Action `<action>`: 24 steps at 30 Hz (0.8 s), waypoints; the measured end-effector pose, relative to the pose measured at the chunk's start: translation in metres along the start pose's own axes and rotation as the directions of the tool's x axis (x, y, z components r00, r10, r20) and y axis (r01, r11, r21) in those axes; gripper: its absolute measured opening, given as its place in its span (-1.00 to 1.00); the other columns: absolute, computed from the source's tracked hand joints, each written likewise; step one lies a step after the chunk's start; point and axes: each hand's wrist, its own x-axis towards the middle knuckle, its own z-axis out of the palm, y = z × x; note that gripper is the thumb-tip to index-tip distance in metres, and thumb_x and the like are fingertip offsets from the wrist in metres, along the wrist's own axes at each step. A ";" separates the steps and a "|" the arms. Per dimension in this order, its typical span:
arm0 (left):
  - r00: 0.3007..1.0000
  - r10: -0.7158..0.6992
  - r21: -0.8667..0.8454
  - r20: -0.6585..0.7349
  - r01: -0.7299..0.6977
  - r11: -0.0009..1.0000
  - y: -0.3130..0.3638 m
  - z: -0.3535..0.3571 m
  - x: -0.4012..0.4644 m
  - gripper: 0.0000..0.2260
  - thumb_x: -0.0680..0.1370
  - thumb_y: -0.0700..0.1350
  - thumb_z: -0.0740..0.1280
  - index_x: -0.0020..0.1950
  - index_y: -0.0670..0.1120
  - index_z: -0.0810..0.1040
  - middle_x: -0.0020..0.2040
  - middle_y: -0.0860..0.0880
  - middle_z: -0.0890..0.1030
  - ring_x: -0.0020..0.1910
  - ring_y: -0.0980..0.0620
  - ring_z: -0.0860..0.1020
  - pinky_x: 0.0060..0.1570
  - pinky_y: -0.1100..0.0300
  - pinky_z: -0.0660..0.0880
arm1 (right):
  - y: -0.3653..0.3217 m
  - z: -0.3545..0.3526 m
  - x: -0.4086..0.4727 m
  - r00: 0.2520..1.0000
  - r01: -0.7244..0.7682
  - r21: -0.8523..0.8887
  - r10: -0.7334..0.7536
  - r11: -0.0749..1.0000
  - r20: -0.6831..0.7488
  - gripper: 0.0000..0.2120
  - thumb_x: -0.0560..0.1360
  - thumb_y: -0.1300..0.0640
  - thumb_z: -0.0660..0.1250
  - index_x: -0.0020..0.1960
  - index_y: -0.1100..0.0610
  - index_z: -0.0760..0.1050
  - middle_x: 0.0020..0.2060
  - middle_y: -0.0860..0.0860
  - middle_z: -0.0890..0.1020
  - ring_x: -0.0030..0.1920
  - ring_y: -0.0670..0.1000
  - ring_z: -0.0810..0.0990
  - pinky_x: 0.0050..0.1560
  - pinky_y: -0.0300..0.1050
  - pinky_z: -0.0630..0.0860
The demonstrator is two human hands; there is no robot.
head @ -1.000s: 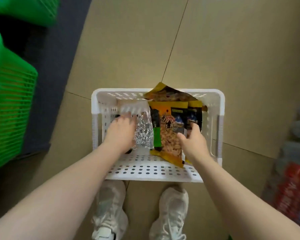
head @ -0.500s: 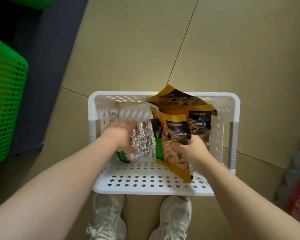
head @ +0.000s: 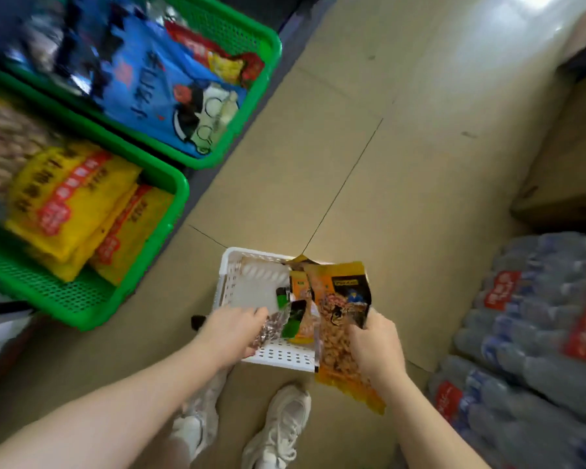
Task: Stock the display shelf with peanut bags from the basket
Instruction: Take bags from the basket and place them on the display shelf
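Note:
A white perforated basket (head: pixel 232 282) sits on the floor in front of my feet. My right hand (head: pixel 374 343) grips an orange-yellow peanut bag (head: pixel 339 326), lifted and hanging over the basket's right edge. My left hand (head: pixel 232 330) is closed on a clear bag of nuts with a green label (head: pixel 278 324), raised above the basket's near side. Another orange bag (head: pixel 298 286) stays inside the basket behind them.
Two green display baskets stand at left: the near one (head: pixel 156 231) holds yellow snack bags (head: pixel 71 198), the far one (head: pixel 251 106) holds blue bags (head: pixel 156 86). Shrink-wrapped water bottle packs (head: pixel 535 326) fill the right. A cardboard box (head: pixel 569 170) sits at far right.
Both hands have lifted their bags up out of the basket. My head has risen and turned, bringing the green display baskets and the bottle packs into view.

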 end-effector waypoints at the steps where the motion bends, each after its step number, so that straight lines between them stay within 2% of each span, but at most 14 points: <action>1: 0.999 -0.028 -0.024 -0.024 0.028 0.999 -0.004 -0.020 -0.026 -0.55 0.48 0.07 0.33 0.25 -0.10 0.28 0.12 -0.08 0.58 0.09 -0.12 0.56 -0.17 0.08 0.44 | -0.020 -0.015 -0.020 0.999 0.036 0.004 -0.036 0.999 -0.005 -0.84 0.46 0.18 0.16 -0.12 0.15 0.52 -0.19 0.12 0.63 -0.16 0.21 0.57 -0.20 -0.01 0.48; 3: 0.987 -0.128 -0.122 -0.099 0.116 0.986 -0.010 -0.060 -0.078 -0.50 0.44 0.18 0.32 0.24 -0.06 0.30 0.04 -0.06 0.62 0.02 -0.10 0.60 -0.16 0.07 0.51 | -0.056 -0.041 -0.056 0.998 0.067 0.091 -0.067 0.994 -0.002 -0.86 0.44 0.19 0.18 -0.12 0.16 0.51 -0.15 0.19 0.65 -0.15 0.24 0.60 -0.14 0.07 0.56; 6: 0.925 -0.320 -0.305 -0.203 0.251 0.919 -0.021 -0.124 -0.176 -0.47 0.39 0.27 0.33 0.17 -0.05 0.32 -0.01 -0.07 0.63 0.00 -0.15 0.60 -0.23 0.06 0.48 | -0.119 -0.082 -0.127 0.989 0.149 0.211 -0.150 0.966 -0.015 -0.91 0.42 0.22 0.25 -0.18 0.15 0.53 -0.16 0.24 0.66 -0.12 0.27 0.62 -0.10 0.14 0.59; 8: 0.858 -0.436 -0.348 -0.272 0.335 0.876 -0.027 -0.159 -0.249 -0.46 0.38 0.26 0.34 0.13 -0.08 0.32 0.00 -0.10 0.62 0.02 -0.17 0.60 -0.21 0.04 0.48 | -0.161 -0.103 -0.181 0.966 0.256 0.231 -0.259 0.939 -0.016 -0.91 0.41 0.23 0.30 -0.25 0.16 0.55 -0.25 0.19 0.66 -0.15 0.26 0.63 -0.10 0.14 0.59; 10: 0.782 -0.522 -0.356 -0.341 0.407 0.841 -0.034 -0.185 -0.320 -0.47 0.40 0.27 0.32 0.13 -0.08 0.30 0.02 -0.09 0.62 0.05 -0.15 0.59 -0.17 0.04 0.48 | -0.203 -0.114 -0.231 0.924 0.373 0.235 -0.383 0.898 -0.002 -0.83 0.40 0.22 0.34 -0.35 0.06 0.52 -0.36 0.10 0.63 -0.24 0.17 0.61 -0.10 0.15 0.58; 13: 0.659 -0.594 -0.350 -0.462 0.480 0.804 -0.048 -0.205 -0.425 -0.47 0.37 0.27 0.35 0.12 -0.08 0.34 -0.02 -0.06 0.63 -0.01 -0.12 0.62 -0.25 0.09 0.49 | -0.260 -0.112 -0.301 0.842 0.506 0.260 -0.537 0.823 0.060 -0.83 0.39 0.22 0.37 -0.36 0.07 0.52 -0.30 0.15 0.62 -0.24 0.18 0.61 -0.12 0.17 0.58; 15: 0.516 -0.653 -0.390 -0.555 0.532 0.752 -0.059 -0.212 -0.498 -0.43 0.28 0.28 0.44 0.05 -0.10 0.42 -0.16 -0.08 0.65 -0.20 -0.14 0.65 -0.41 0.14 0.48 | -0.297 -0.104 -0.354 0.770 0.569 0.313 -0.626 0.761 0.122 -0.87 0.37 0.22 0.40 -0.33 0.08 0.53 -0.31 0.14 0.62 -0.23 0.19 0.60 -0.13 0.14 0.57; 17: 0.383 -0.749 -0.487 -0.541 0.583 0.651 -0.073 -0.214 -0.570 -0.40 0.25 0.27 0.46 0.07 -0.11 0.44 -0.22 -0.13 0.66 -0.28 -0.17 0.64 -0.49 0.16 0.42 | -0.333 -0.091 -0.409 0.681 0.623 0.365 -0.710 0.691 0.181 -0.92 0.32 0.16 0.42 -0.30 0.11 0.53 -0.36 0.10 0.62 -0.28 0.15 0.59 -0.20 0.12 0.58; 18: 0.308 -0.760 -0.509 -0.572 0.593 0.624 -0.078 -0.215 -0.606 -0.39 0.22 0.24 0.50 0.04 -0.14 0.46 -0.30 -0.15 0.64 -0.39 -0.17 0.62 -0.59 0.23 0.33 | -0.349 -0.083 -0.438 0.623 0.655 0.386 -0.754 0.649 0.209 -0.91 0.33 0.16 0.42 -0.30 0.12 0.52 -0.41 0.08 0.61 -0.36 0.12 0.58 -0.33 0.03 0.58; 19: 0.223 -0.763 -0.525 -0.606 0.609 0.595 -0.085 -0.211 -0.641 -0.38 0.15 0.22 0.55 -0.03 -0.16 0.47 -0.43 -0.15 0.60 -0.54 -0.15 0.57 -0.64 0.33 0.20 | -0.364 -0.074 -0.468 0.564 0.679 0.416 -0.793 0.604 0.231 -0.89 0.38 0.20 0.39 -0.29 0.14 0.49 -0.49 0.04 0.58 -0.47 0.07 0.54 -0.50 -0.14 0.52; 20: 0.132 -0.767 -0.543 -0.628 0.631 0.554 -0.090 -0.209 -0.675 -0.38 0.09 0.19 0.58 -0.09 -0.17 0.45 -0.52 -0.16 0.55 -0.64 -0.14 0.51 -0.62 0.39 0.15 | -0.378 -0.065 -0.496 0.511 0.689 0.451 -0.822 0.567 0.253 -0.86 0.43 0.25 0.36 -0.29 0.16 0.46 -0.57 0.00 0.55 -0.57 0.00 0.50 -0.58 -0.27 0.42; 21: 0.045 -0.771 -0.576 -0.635 0.638 0.511 -0.096 -0.203 -0.708 -0.38 0.08 0.17 0.59 -0.11 -0.15 0.40 -0.53 -0.18 0.54 -0.65 -0.15 0.50 -0.64 0.35 0.22 | -0.390 -0.053 -0.521 0.467 0.693 0.480 -0.842 0.539 0.270 -0.83 0.45 0.29 0.34 -0.30 0.17 0.44 -0.62 -0.04 0.53 -0.63 -0.05 0.47 -0.62 -0.34 0.36; 22: -0.023 -0.782 -0.616 -0.623 0.631 0.472 -0.102 -0.196 -0.739 -0.38 0.11 0.14 0.59 -0.08 -0.12 0.35 -0.48 -0.21 0.56 -0.58 -0.18 0.54 -0.66 0.20 0.35 | -0.401 -0.041 -0.546 0.429 0.694 0.507 -0.859 0.511 0.280 -0.82 0.45 0.30 0.33 -0.31 0.17 0.44 -0.65 -0.05 0.52 -0.66 -0.09 0.46 -0.63 -0.36 0.35; 24: -0.208 -0.765 -0.708 -0.610 0.577 0.408 -0.116 -0.182 -0.796 -0.41 0.23 0.10 0.55 0.02 -0.06 0.27 -0.29 -0.26 0.61 -0.35 -0.24 0.60 -0.40 -0.06 0.55 | -0.421 -0.011 -0.594 0.360 0.698 0.550 -0.889 0.457 0.282 -0.83 0.44 0.25 0.36 -0.30 0.14 0.46 -0.61 -0.05 0.56 -0.63 -0.08 0.49 -0.57 -0.32 0.40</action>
